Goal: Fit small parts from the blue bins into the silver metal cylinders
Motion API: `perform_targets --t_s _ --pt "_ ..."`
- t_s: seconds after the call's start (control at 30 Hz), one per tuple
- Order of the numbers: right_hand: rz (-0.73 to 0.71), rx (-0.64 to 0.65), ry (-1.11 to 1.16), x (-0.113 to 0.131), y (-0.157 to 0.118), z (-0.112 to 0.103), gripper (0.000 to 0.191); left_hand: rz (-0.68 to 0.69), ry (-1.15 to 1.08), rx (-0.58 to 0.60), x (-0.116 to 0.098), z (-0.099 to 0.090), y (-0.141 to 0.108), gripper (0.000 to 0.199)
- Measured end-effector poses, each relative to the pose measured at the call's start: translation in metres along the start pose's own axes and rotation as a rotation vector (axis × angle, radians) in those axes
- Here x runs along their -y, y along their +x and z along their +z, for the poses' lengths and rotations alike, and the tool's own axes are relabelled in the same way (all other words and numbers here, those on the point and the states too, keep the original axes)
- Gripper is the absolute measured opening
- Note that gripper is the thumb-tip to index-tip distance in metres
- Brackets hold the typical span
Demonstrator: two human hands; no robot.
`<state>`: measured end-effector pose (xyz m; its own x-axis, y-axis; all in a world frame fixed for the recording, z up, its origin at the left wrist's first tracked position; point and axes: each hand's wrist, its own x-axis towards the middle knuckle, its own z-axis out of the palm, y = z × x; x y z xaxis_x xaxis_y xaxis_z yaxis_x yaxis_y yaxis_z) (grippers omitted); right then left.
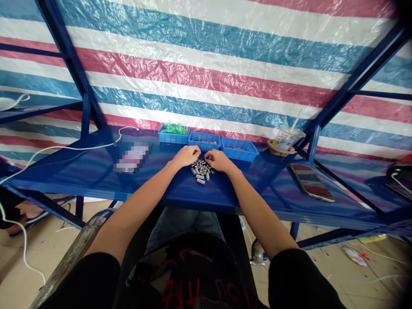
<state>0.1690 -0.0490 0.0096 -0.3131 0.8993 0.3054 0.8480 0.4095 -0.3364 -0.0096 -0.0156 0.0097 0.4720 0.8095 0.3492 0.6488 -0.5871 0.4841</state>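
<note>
In the head view, a pile of small metal pieces [200,166] lies on the blue bench [273,189], in front of the person and between the 2 hands, spreading from the fingertips toward the body. The left hand [186,156] is at the pile's far left edge, and the right hand [220,160] is at its far right edge. Both hands have curled fingers, with thumb and fingertips drawn close together; whether either grips a piece is too small to tell.

The pieces are mostly short, silvery and elongated, pointing in mixed directions. The nearest cylinder [200,181] lies on its side at the body end of the pile, its long axis running roughly left to right, across the line from body to bins. It lies on the body side of both hands, and the right fingertips look slightly nearer to it than the left.

Just beyond the hands, 3 blue bins stand in a row along the back: the left bin [173,138] holds green items [175,128], while the middle bin [210,148] and the right bin [236,154] hold small pieces. Further right, a drink cup [286,139] with a straw sits in a brown holder [279,150], and a phone [312,182] lies flat. A white cable [80,148] runs across the bench's left part.
</note>
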Motion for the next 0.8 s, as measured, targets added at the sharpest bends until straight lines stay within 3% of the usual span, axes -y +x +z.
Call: perform_targets --t_s 0.1,0.23,0.43,0.57,0.8 --pt "0.104 -0.117 0.115 -0.001 -0.001 -0.003 0.011 0.024 -0.029 -0.024 0.000 0.000 0.000 0.024" --pt "0.134 -0.221 0.228 0.005 -0.001 -0.005 0.019 0.067 -0.114 -0.039 -0.005 -0.001 -0.002 0.022" --pt "0.095 -0.201 0.285 0.011 0.002 0.000 0.036 0.190 -0.229 -0.036 -0.012 -0.003 -0.004 0.024" --pt "0.085 -0.211 0.304 0.011 0.002 0.001 0.039 0.183 -0.224 -0.047 -0.013 -0.004 -0.004 0.020" --pt "0.007 -0.290 0.247 0.015 -0.002 0.001 0.021 0.095 -0.159 -0.061 -0.014 -0.007 -0.004 0.030"
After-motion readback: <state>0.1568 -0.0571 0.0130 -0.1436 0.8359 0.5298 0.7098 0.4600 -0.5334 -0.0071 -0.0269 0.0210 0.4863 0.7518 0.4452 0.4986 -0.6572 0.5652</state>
